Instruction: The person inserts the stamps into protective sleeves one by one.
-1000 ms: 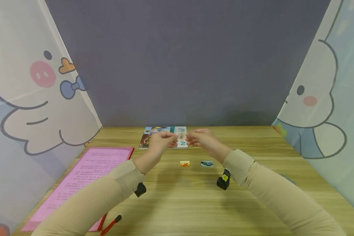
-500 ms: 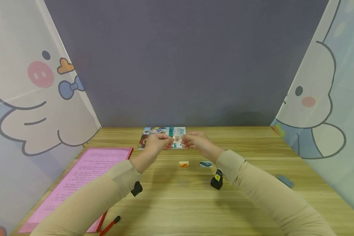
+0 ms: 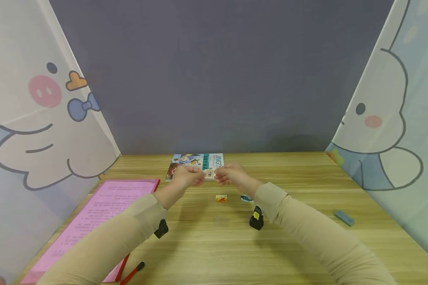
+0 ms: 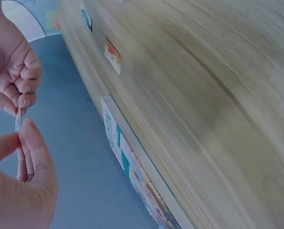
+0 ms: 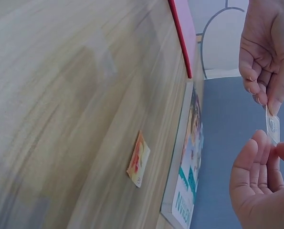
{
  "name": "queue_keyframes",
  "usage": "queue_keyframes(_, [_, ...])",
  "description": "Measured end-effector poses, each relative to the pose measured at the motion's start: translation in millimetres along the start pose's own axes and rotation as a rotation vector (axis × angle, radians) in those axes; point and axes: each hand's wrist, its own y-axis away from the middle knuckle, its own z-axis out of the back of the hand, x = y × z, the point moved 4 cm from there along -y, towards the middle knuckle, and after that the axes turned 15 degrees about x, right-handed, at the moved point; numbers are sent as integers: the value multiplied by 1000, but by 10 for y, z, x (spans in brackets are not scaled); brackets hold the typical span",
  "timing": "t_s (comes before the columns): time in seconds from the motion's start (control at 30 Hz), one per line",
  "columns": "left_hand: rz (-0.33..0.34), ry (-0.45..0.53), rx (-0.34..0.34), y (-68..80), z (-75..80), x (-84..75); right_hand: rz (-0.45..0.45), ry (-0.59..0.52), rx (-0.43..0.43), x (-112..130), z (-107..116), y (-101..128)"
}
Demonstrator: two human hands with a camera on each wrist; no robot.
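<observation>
Both hands pinch one small card above the tabletop (image 3: 214, 245).
Left hand (image 3: 187, 176) and right hand (image 3: 230, 176) fingers nip the card (image 3: 209, 173) at its opposite edges, over the book (image 3: 194, 161); orange card (image 3: 221, 198) lies nearer.

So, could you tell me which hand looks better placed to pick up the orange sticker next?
Probably the right hand: the orange sticker lies nearer it, though both pinch the small sticker.

A wooden table (image 3: 214, 253) meets a grey-purple far wall (image 3: 221, 75); cartoon-printed curtains (image 3: 32, 111) hang left and right.
</observation>
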Motion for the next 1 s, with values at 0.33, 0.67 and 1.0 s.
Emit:
queue_keyframes(0.33, [73,16,-19,-8,49,120,-24,29,-5,-135,-97,-111])
queue_keyframes(0.67, [143,-11,-17,-28,60,284,-87,44,-28,-228,-199,-136])
queue_keyframes(1.0, [165,-108,7,-13,69,427,-146,57,-12,-347,-270,-200])
